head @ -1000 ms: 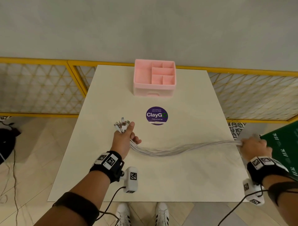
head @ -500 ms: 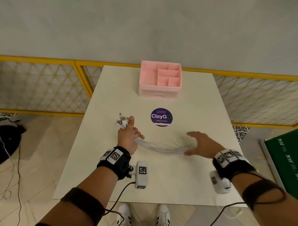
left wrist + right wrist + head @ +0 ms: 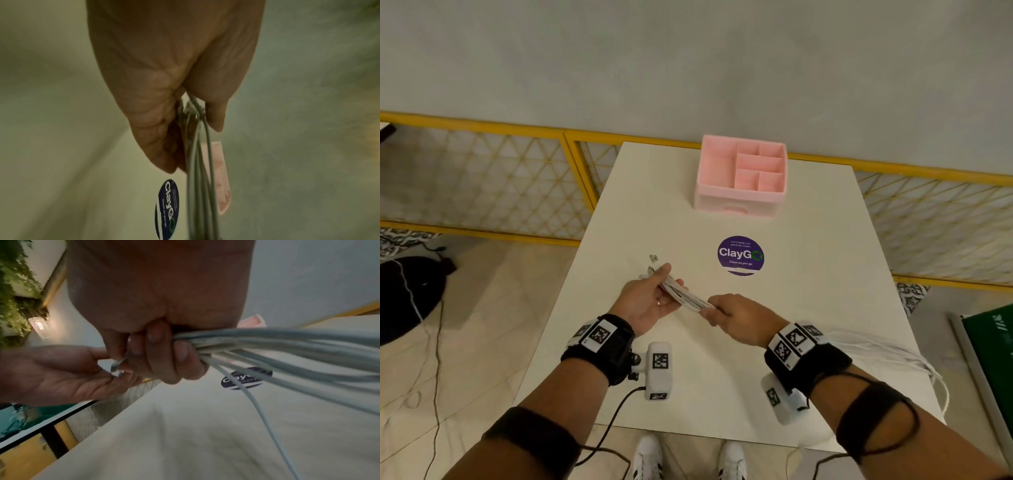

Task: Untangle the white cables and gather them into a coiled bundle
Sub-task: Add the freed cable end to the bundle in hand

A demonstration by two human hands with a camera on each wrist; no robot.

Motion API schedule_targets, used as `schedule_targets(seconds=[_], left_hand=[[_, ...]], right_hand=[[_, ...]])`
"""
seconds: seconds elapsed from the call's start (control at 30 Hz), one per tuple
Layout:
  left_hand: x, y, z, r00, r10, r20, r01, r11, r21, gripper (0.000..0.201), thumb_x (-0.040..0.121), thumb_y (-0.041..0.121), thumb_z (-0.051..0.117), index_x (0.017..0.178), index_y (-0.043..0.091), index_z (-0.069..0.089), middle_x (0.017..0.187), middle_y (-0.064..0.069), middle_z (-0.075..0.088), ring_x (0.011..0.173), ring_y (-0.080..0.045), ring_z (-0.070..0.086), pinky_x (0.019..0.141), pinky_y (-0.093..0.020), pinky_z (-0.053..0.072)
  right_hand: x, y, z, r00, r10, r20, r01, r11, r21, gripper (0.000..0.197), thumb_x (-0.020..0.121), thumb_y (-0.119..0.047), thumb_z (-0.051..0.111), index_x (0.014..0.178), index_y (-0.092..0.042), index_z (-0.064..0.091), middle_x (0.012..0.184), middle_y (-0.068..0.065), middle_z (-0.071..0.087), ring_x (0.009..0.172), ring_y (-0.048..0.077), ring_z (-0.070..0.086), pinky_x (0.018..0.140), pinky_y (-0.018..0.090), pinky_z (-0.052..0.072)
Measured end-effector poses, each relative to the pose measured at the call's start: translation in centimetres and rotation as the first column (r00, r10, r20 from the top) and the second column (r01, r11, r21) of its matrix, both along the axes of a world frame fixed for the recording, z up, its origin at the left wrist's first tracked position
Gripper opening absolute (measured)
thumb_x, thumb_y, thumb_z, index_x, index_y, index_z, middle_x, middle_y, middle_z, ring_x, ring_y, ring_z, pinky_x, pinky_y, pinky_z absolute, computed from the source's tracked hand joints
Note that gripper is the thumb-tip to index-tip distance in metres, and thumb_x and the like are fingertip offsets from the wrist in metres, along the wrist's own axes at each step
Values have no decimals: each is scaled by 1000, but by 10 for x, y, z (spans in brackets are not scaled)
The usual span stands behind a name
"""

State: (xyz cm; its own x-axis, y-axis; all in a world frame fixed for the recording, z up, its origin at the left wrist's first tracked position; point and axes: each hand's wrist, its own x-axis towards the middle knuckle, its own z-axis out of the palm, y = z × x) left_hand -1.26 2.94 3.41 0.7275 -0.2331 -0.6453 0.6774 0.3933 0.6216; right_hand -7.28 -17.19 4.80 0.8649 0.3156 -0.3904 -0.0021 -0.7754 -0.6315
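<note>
My left hand [image 3: 645, 301] pinches the cables [image 3: 681, 294] near their plugs [image 3: 652, 263], which are blurred. Just right of it, my right hand [image 3: 739, 320] is curled tight round the same bunch above the desk [image 3: 808, 274]. The cables' far lengths trail behind my right wrist, partly hidden, off the desk's right edge.

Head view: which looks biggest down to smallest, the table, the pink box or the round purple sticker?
1. Table
2. Pink box
3. Purple sticker
The box sits farther from the camera, so its lead over the sticker is probably understated.
</note>
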Motion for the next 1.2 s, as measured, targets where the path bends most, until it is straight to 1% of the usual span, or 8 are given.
schedule_targets(seconds=[0.17, 0.27, 0.4, 0.5, 0.6, 0.8, 1.03, 1.2], left_hand=[[15, 12, 10, 952, -249, 180, 142, 875, 462, 51, 89, 44, 72, 127, 12, 61, 118, -8, 70, 104, -24, 70, 94, -45, 55], [22, -4, 34, 791, -397, 465, 71, 815, 574, 28, 96, 32, 65, 119, 16, 67, 119, -1, 69, 113, -19, 65, 99, -42, 51], [15, -39, 73, 522, -601, 605, 341, 797, 498, 47, 102, 44, 47, 103, 6, 74, 101, -13, 76, 94, -26, 74, 88, -36, 56], [9, -59, 89, 447, -670, 593, 458, 741, 492, 64, 99, 53, 35, 87, 3, 73, 73, -21, 70, 59, -31, 64, 61, -34, 55], [5, -70, 92, 478, -722, 500, 515, 692, 506, 73, 93, 66, 34, 71, 4, 64, 55, -14, 57, 46, -26, 51, 49, -27, 47], [-20, -86, 70, 461, -754, 468, 643, 647, 409, 61, 88, 69, 49, 56, 17, 45, 52, -5, 49, 51, -26, 59, 62, -32, 51], [-32, -87, 72, 652, -647, 395, 645, 747, 160, 59, 92, 70, 44, 91, 13, 58, 55, 0, 22, 39, -11, 20, 48, -27, 39], [-35, -76, 59, 711, -578, 400, 601, 795, 81, 52, 97, 63, 43, 70, 18, 45, 55, 0, 27, 44, -15, 26, 58, -32, 43]], right_hand=[[14, -15, 35, 997, -40, -62, 43, 998, 39, 36, 102, -39, 48, 73, -19, 55, 62, -4, 52, 58, 14, 47, 65, 32, 41], [26, -26, 62, 989, -25, -149, 36, 997, 69, 38, 101, -39, 51, 72, -15, 55, 55, -2, 48, 47, 14, 40, 52, 28, 34], [38, -35, 100, 972, 17, -235, 7, 995, 103, 36, 99, -35, 54, 74, -8, 57, 51, 5, 42, 42, 20, 32, 41, 23, 26], [44, -42, 126, 975, 59, -213, -30, 990, 139, 38, 97, -35, 54, 77, -3, 61, 53, 10, 39, 45, 21, 27, 43, 27, 21], [47, -56, 139, 990, 31, -141, -13, 992, 129, 35, 97, -32, 60, 76, -4, 66, 53, 6, 41, 44, 20, 26, 45, 27, 19], [50, -82, 151, 998, -12, -64, 23, 983, 180, 30, 80, -31, 81, 79, -2, 75, 58, 15, 46, 58, 29, 29, 53, 33, 21], [54, -91, 132, 993, -95, -68, 109, 967, 229, 31, 70, -30, 89, 88, -9, 76, 76, 22, 66, 66, 21, 51, 61, 30, 37], [52, -97, 95, 992, -101, -78, 102, 995, 10, 14, 80, -27, 83, 76, -19, 71, 59, -5, 56, 58, 13, 47, 62, 28, 37]])
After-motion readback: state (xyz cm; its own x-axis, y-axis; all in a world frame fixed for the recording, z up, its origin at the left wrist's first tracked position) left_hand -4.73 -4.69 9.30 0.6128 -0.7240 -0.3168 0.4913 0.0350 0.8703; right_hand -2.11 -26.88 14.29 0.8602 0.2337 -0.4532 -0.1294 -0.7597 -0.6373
